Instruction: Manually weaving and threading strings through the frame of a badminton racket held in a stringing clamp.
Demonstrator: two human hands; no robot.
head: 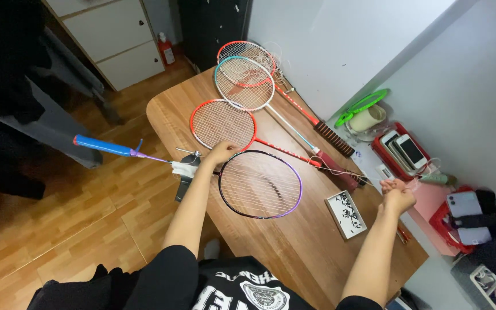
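My left hand (220,153) grips the rim of a black and purple badminton racket (259,184) near its throat. Its thin shaft runs left past a white cloth wrap (183,168) to a blue handle (101,145) hanging over the floor. My right hand (397,197) is closed on a thin white string (340,170) that stretches back toward the racket head. The racket head lies flat over the wooden table (294,241).
Three more rackets, red (223,123), teal (243,84) and orange (247,56), lie further back on the table. A small white tray (345,214) of black bits sits by my right forearm. Red trays with phones (404,150) and a green ring (363,105) line the wall shelf.
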